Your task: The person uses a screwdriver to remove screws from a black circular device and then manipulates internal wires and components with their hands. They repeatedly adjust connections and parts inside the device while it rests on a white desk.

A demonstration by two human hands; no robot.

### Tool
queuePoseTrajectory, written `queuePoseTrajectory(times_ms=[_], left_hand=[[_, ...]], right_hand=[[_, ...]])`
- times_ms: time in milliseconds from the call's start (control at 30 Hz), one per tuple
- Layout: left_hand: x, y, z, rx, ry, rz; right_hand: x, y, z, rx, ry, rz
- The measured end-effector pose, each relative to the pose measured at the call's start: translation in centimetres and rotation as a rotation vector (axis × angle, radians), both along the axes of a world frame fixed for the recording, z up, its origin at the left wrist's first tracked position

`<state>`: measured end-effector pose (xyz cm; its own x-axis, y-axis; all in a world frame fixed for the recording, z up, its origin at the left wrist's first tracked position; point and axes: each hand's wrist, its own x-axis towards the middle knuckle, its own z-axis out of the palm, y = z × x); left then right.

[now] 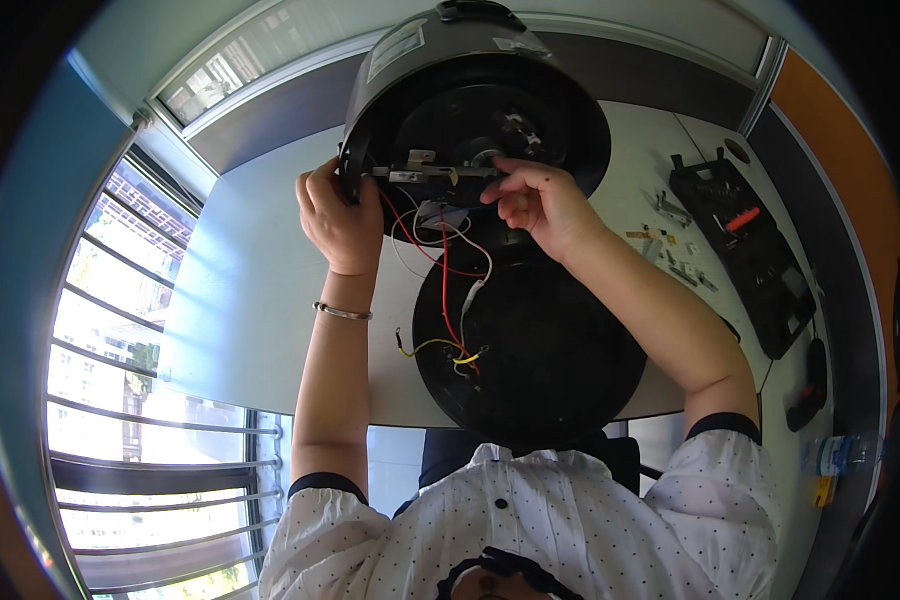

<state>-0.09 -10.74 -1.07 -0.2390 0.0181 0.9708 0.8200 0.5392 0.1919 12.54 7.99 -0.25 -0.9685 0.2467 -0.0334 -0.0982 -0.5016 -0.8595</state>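
A black, round appliance housing (590, 120), like a cooker body, lies on its side with its hollow underside facing me. My left hand (342, 218) is closed around the housing's left rim. Across the opening runs a narrow metal bar (420, 174) with small brackets on it. The thumb and fingers of my right hand (542, 205) pinch at the bar's right end; the exact contact is partly hidden. Red, white and yellow wires (445, 290) hang out of the opening. They trail over a black round cover (560, 340) lying nearest me on the table.
To the right lies an open black tool case (740, 235) with a red-handled tool (743, 219). Several small metal parts (680, 265) are scattered beside it. A plastic bottle (838, 455) is at the far right. The white table (270, 270) borders a window with horizontal bars.
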Motion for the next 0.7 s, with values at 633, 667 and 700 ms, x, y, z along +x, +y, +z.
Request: queuePoseTrajectory(times_ms=[633,667,700], left_hand=[[-0.2,-0.1,0.0,-0.069,-0.022,0.039],[-0.2,-0.2,0.1,-0.075,0.008,0.04],[-0.2,-0.2,0.1,-0.08,0.037,0.039]], right_hand=[[-0.9,1.6,-1.0,-0.087,-0.032,0.054],[-0.9,1.6,-1.0,-0.073,-0.038,0.057],[-0.9,1.6,-0.9,-0.053,-0.046,0.051]])
